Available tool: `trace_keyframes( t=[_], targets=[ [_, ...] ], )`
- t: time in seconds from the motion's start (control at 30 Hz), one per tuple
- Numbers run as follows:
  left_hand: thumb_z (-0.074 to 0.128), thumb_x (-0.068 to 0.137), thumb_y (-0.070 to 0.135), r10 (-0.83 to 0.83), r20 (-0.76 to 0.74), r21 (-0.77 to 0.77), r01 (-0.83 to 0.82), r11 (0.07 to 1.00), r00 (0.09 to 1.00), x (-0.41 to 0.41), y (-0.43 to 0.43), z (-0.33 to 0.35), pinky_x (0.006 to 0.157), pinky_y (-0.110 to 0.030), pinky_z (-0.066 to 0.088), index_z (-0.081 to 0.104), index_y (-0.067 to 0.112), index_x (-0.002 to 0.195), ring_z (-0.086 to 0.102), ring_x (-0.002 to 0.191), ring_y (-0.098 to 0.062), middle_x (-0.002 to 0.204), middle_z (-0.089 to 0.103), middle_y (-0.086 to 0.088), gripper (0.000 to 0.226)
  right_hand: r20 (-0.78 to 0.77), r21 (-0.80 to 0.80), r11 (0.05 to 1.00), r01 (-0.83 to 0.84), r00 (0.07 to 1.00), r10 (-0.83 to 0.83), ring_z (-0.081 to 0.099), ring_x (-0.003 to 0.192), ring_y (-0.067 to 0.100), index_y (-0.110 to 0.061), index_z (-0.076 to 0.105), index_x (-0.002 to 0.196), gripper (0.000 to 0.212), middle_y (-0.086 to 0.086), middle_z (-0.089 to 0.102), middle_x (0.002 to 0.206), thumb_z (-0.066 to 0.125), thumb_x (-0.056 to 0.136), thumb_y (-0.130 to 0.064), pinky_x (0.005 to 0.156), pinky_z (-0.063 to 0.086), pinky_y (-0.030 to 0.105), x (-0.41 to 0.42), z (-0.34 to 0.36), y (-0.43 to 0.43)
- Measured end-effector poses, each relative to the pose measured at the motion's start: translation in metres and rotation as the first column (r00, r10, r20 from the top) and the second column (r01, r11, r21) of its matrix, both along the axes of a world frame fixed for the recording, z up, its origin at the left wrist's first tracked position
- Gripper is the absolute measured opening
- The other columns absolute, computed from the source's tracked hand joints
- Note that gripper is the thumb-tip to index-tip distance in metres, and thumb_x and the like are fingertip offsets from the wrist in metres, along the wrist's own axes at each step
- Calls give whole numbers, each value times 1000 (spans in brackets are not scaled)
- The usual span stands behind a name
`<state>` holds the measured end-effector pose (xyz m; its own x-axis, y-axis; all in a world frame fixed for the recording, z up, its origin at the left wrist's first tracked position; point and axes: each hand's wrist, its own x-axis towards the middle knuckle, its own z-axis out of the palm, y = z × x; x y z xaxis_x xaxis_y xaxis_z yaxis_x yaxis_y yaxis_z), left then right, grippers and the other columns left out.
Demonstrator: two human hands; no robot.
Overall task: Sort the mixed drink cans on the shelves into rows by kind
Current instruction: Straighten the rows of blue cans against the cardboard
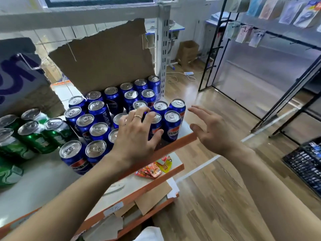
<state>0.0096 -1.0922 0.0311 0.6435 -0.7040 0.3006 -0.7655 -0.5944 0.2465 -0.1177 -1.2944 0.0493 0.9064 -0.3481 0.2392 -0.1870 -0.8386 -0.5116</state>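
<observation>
Many blue aluminium drink cans (99, 110) stand upright in close rows on the right half of a pale grey shelf board with an orange front edge (43, 180), up to its right front corner. Green drink cans (36, 136) stand in a group at the left side of the same board, just beside the blue ones.

The left hand (137, 134), with a gold ring, lies with spread fingers on the tops of the blue cans near the front edge and closes around none of them. The right hand (210, 129) hangs in the air beyond the right edge, fingers apart and relaxed, holding nothing.

A torn brown cardboard sheet (104, 58) leans behind the blue cans, next to a grey perforated metal post (163, 49). Colourful snack packets (154, 169) lie on the lower shelf. The floor is light wooden laminate (217, 197); a black wire basket (305, 164) stands at the right.
</observation>
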Motion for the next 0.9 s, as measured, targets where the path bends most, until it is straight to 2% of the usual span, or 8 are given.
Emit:
trace_keyframes(
  t=[0.17,0.3,0.4,0.47,0.53,0.63,0.77,0.9],
  targets=[
    [45,88,57,20,-50,2,-19,1000,999,46,-26,5,105,-49,31,54,19,135,42,131,-25,141,48,-3,61,-72,-30,999,-23,997,21,45,135,19,-21,47,145,60,-2,49,147,68,90,-14,111,32,30,46,5,-37],
    [43,89,56,39,-78,6,-39,999,996,80,-37,7,106,-46,28,52,19,136,38,134,-22,142,47,0,60,-208,-16,999,-48,977,44,42,136,19,-27,39,149,70,-3,46,148,69,88,-13,114,33,36,86,-1,-57],
    [50,95,50,58,-82,48,-54,997,995,102,-46,6,107,-47,28,49,19,139,37,135,-24,143,46,-2,54,-315,-22,997,-71,947,60,43,132,22,-29,34,151,77,1,49,145,74,86,-18,111,35,39,108,-8,-68],
    [53,96,47,83,-99,75,-76,994,992,113,-53,5,107,-48,28,46,20,141,37,134,-25,144,44,-2,53,-349,36,995,-89,932,96,45,132,22,-26,35,151,79,2,50,144,76,84,-15,112,35,37,119,-12,-74],
    [54,96,44,98,-105,97,-88,991,990,124,-61,3,108,-47,26,45,23,142,36,134,-24,145,43,-1,51,-346,83,989,-119,928,141,49,130,22,-21,43,147,73,2,53,141,76,82,-12,107,38,32,129,-16,-80],
    [56,95,42,129,-115,133,-114,985,985,141,-75,0,108,-47,26,44,26,142,38,132,-24,145,43,0,51,-322,91,973,-210,919,228,57,111,21,-19,59,130,56,-2,60,123,80,78,-13,86,42,23,142,-20,-97],
    [64,90,46,179,-118,202,-153,967,977,156,-95,-4,109,-45,28,45,30,143,43,132,-25,146,46,2,59,-368,52,936,-348,865,342,54,108,18,-23,53,138,63,-4,53,122,79,80,-21,93,47,32,151,-16,-113],
    [70,86,45,209,-104,262,-175,949,972,159,-111,-7,108,-41,33,55,31,137,52,127,-21,141,55,8,54,-341,28,871,-490,815,469,56,96,19,-22,63,122,47,-1,52,109,79,77,-28,87,51,38,167,-16,-123]
  ],
)
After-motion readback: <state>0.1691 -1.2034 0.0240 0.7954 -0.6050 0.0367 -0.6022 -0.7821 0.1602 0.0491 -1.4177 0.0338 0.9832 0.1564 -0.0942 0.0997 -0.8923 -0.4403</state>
